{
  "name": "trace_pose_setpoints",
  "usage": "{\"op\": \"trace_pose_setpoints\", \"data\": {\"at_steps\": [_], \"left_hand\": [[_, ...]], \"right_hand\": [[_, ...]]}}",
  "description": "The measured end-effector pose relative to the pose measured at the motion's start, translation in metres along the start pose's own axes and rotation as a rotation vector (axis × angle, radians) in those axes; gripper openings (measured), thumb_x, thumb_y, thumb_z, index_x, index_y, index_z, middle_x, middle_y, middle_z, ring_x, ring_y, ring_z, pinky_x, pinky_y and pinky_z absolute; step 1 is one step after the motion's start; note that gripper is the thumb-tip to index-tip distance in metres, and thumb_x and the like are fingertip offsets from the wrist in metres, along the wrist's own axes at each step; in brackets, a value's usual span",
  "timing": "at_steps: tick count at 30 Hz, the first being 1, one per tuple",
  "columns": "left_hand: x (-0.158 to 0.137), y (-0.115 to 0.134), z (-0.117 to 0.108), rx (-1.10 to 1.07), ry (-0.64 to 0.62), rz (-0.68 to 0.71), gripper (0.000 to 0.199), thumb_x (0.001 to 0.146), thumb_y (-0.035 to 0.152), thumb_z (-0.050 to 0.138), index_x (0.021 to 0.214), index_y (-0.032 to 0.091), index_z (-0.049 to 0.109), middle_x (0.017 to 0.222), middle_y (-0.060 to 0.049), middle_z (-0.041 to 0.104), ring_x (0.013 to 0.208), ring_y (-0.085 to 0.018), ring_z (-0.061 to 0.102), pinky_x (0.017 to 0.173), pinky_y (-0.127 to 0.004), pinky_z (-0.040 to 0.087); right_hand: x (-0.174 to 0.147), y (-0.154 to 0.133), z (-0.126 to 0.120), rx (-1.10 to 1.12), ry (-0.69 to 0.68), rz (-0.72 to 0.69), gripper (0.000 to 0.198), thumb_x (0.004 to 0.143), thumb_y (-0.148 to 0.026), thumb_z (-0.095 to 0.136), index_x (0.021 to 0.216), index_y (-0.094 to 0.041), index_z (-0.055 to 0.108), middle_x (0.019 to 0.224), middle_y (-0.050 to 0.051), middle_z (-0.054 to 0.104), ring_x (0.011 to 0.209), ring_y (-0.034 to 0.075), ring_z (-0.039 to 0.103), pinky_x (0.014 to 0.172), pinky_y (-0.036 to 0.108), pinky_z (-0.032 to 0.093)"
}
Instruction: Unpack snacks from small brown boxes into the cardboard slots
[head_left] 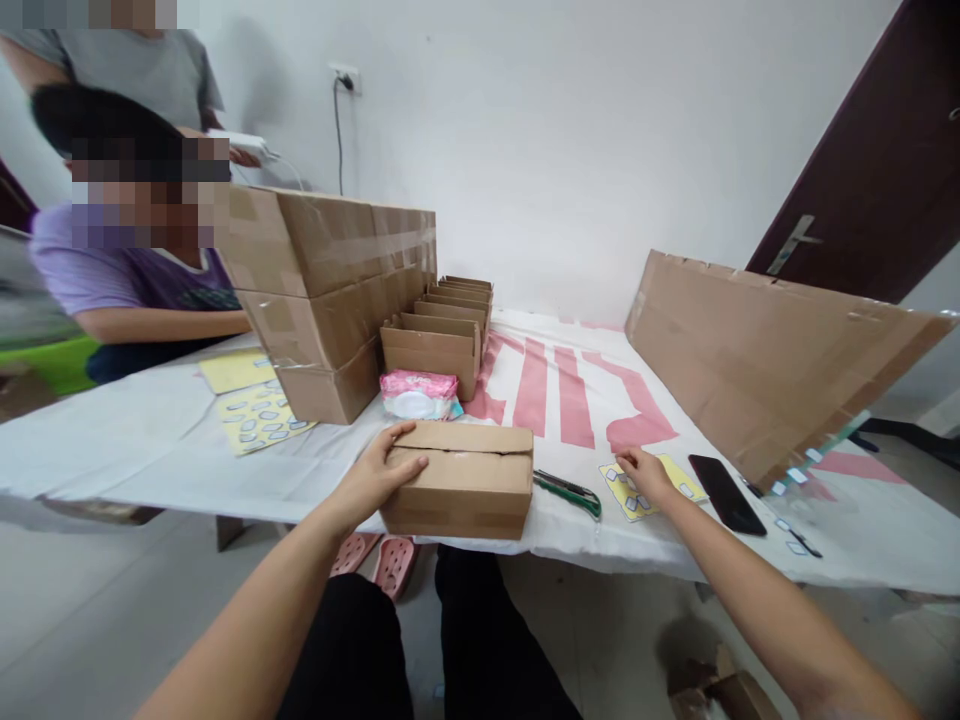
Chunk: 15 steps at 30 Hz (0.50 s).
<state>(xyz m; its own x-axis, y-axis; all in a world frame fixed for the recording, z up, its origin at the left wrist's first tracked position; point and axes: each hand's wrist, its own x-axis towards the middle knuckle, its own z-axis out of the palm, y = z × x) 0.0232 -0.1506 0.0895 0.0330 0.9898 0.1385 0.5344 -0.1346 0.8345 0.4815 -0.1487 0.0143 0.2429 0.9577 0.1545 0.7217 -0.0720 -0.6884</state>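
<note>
My left hand grips the left end of a closed cardboard box, thumb and fingers on its top. The box lies near the table's front edge, a seam running along its top. Over a yellow sheet of small white labels, my right hand is closed, fingertips pinched together. What they hold, if anything, is too small to make out. Between the box and the sheet lies a green utility knife. A black phone is just right of the sheet.
Stacked taped cartons stand at left, beside a row of open boxes and a pink wipes pack. More label sheets lie left. A large cardboard panel stands at right. A person in purple sits across at left; another stands behind.
</note>
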Motion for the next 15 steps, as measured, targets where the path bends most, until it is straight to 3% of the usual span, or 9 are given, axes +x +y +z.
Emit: {"op": "trace_pose_setpoints", "data": {"at_steps": [3,7,9,10,12,13,15], "left_hand": [[-0.001,0.002,0.000,0.069,0.063,0.035,0.069,0.069,0.053,0.058,0.130,0.021,0.045,0.130,-0.008,0.054,0.120,-0.031,0.050,0.103,-0.042,0.039],[-0.031,0.025,0.008,0.269,0.463,0.214,0.054,0.074,0.049,0.059,0.121,0.023,0.052,0.131,-0.011,0.050,0.127,-0.033,0.040,0.108,-0.048,0.028],[-0.059,0.042,0.025,0.253,0.551,0.343,0.035,0.074,0.043,0.063,0.104,0.024,0.061,0.116,-0.010,0.058,0.119,-0.032,0.046,0.105,-0.048,0.030],[-0.074,0.050,0.039,0.178,0.478,0.421,0.024,0.075,0.038,0.063,0.095,0.023,0.063,0.102,-0.008,0.062,0.107,-0.029,0.053,0.099,-0.045,0.036],[-0.103,0.061,0.074,-0.054,0.141,0.506,0.011,0.080,0.031,0.058,0.082,0.021,0.063,0.084,-0.006,0.063,0.085,-0.022,0.058,0.081,-0.035,0.045],[-0.115,0.064,0.094,-0.174,-0.047,0.463,0.011,0.082,0.029,0.055,0.080,0.020,0.062,0.081,-0.005,0.063,0.079,-0.019,0.058,0.075,-0.031,0.046],[-0.132,0.064,0.134,-0.414,-0.316,0.233,0.012,0.081,0.030,0.058,0.085,0.019,0.062,0.081,-0.005,0.064,0.075,-0.017,0.058,0.071,-0.028,0.046]], "right_hand": [[-0.006,-0.010,0.007,0.173,0.008,0.010,0.033,0.075,-0.050,0.049,0.075,-0.019,0.058,0.062,0.000,0.059,0.056,0.014,0.053,0.054,0.026,0.041],[-0.022,-0.028,0.014,0.346,0.003,0.005,0.046,0.072,-0.062,0.051,0.078,-0.017,0.057,0.058,-0.001,0.055,0.052,0.013,0.051,0.049,0.026,0.040],[-0.040,-0.041,0.016,0.405,0.005,-0.009,0.047,0.071,-0.063,0.054,0.081,-0.017,0.058,0.063,0.000,0.057,0.055,0.013,0.052,0.052,0.026,0.042],[-0.051,-0.049,0.017,0.420,0.016,-0.030,0.045,0.072,-0.061,0.055,0.082,-0.017,0.059,0.066,0.001,0.058,0.056,0.013,0.053,0.054,0.026,0.043],[-0.079,-0.068,0.020,0.387,0.070,-0.124,0.037,0.079,-0.053,0.053,0.086,-0.018,0.060,0.071,0.002,0.061,0.060,0.014,0.055,0.058,0.027,0.045],[-0.093,-0.077,0.022,0.328,0.114,-0.207,0.030,0.084,-0.047,0.051,0.088,-0.019,0.060,0.074,0.003,0.061,0.063,0.015,0.056,0.060,0.027,0.046],[-0.121,-0.094,0.029,0.164,0.190,-0.400,0.019,0.089,-0.033,0.048,0.091,-0.020,0.061,0.081,0.004,0.063,0.071,0.016,0.058,0.066,0.028,0.046]]}}
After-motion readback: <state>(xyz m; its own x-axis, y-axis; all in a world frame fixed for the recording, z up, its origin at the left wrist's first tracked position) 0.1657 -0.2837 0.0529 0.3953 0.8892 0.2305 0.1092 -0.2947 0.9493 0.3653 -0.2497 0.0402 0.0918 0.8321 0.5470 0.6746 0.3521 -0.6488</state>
